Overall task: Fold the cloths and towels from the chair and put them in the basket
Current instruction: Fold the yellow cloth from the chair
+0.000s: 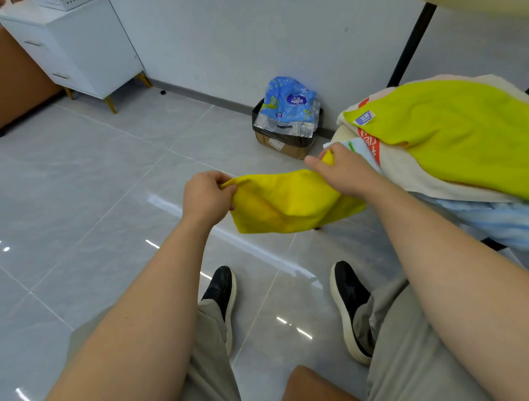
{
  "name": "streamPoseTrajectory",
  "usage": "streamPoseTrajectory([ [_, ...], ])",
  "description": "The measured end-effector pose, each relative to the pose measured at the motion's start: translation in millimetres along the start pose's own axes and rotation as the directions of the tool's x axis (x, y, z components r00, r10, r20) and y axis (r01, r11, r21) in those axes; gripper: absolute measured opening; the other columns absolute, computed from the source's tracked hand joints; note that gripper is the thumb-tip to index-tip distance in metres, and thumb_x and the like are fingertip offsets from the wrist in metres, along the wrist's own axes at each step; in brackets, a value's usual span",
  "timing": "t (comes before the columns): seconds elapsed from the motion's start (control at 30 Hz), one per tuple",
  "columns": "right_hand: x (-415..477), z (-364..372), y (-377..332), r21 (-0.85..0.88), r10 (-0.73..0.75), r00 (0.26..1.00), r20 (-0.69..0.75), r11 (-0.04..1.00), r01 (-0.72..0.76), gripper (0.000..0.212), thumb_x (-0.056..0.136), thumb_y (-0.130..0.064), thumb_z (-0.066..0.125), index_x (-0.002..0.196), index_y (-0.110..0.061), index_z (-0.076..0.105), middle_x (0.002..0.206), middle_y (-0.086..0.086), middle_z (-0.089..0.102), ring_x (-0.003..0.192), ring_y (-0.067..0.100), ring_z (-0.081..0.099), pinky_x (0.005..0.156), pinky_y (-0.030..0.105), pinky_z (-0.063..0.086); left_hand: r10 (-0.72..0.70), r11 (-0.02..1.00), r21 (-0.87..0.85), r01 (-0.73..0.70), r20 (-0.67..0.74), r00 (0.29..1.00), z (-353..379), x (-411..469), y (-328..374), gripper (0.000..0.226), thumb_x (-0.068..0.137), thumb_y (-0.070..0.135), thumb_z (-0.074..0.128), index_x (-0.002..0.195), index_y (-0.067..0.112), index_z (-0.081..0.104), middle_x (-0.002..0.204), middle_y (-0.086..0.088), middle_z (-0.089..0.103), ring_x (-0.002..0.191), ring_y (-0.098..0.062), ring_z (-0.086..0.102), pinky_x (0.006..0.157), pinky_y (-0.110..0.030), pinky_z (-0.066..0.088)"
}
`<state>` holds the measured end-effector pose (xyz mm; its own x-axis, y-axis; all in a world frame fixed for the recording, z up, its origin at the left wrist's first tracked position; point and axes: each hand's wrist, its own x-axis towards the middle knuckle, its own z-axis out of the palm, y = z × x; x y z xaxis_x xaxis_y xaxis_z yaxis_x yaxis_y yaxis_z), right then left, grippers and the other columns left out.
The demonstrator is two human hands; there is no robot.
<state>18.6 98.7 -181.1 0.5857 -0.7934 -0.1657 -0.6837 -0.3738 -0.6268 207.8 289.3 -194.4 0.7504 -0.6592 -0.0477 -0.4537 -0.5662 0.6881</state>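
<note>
A yellow cloth (286,203) hangs in the air between my hands, above the floor. My left hand (206,197) pinches its left corner. My right hand (342,173) grips its right corner, close to the pile. To the right lies the pile on the chair: a lime-green towel (458,134) on top, a cream towel (409,171) with a red printed band beneath, and a light blue towel (486,220) under that. The chair itself is mostly hidden by the pile. At the top left, a white basket (64,3) shows only its lower edge on the cabinet.
A white cabinet (83,48) with gold legs stands at the back left. A cardboard box (286,143) holding a blue plastic package (289,106) sits by the wall. A black pole (410,45) rises behind the pile. My shoes (223,292) stand on the grey tile floor.
</note>
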Motion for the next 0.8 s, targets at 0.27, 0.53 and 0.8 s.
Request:
streamPoseTrajectory([
  [0.27,-3.1,-18.0,6.9,0.572,0.247,0.968,0.043,0.788,-0.226,0.068,0.064,-0.076,0.064,0.112,-0.028,0.065,0.113,-0.001,0.067,0.107,0.019,0.062,0.102,0.042,0.047,-0.232,0.955,-0.203,0.218,-0.049,0.971,-9.3,-1.9,-12.3,0.012,0.084,0.01,0.056,0.085,0.018,0.066,0.065,-0.007,0.071,0.073,-0.025,0.069,0.072,-0.04,0.057],
  [0.53,-13.2,-18.7,3.7,0.597,0.313,0.948,-0.057,0.772,-0.219,0.013,0.089,-0.022,0.059,0.101,-0.017,0.059,0.113,0.01,0.061,0.107,0.026,0.056,0.097,0.043,0.046,-0.24,0.907,-0.358,0.223,-0.002,0.971,-13.7,-6.1,-16.9,0.014,0.086,0.005,0.065,0.082,0.018,0.068,0.076,-0.014,0.071,0.075,-0.028,0.071,0.082,-0.045,0.06],
  [0.8,-7.9,-25.5,11.7,0.62,0.216,0.976,-0.032,0.77,-0.15,0.013,0.094,-0.022,0.066,0.105,-0.015,0.067,0.111,0.008,0.068,0.107,0.028,0.065,0.099,0.049,0.052,-0.235,0.89,-0.395,0.226,0.025,0.972,-19.7,-1.5,-15.1,0.007,0.087,0.016,0.07,0.081,0.016,0.068,0.08,-0.008,0.066,0.075,-0.021,0.059,0.07,-0.033,0.048],
])
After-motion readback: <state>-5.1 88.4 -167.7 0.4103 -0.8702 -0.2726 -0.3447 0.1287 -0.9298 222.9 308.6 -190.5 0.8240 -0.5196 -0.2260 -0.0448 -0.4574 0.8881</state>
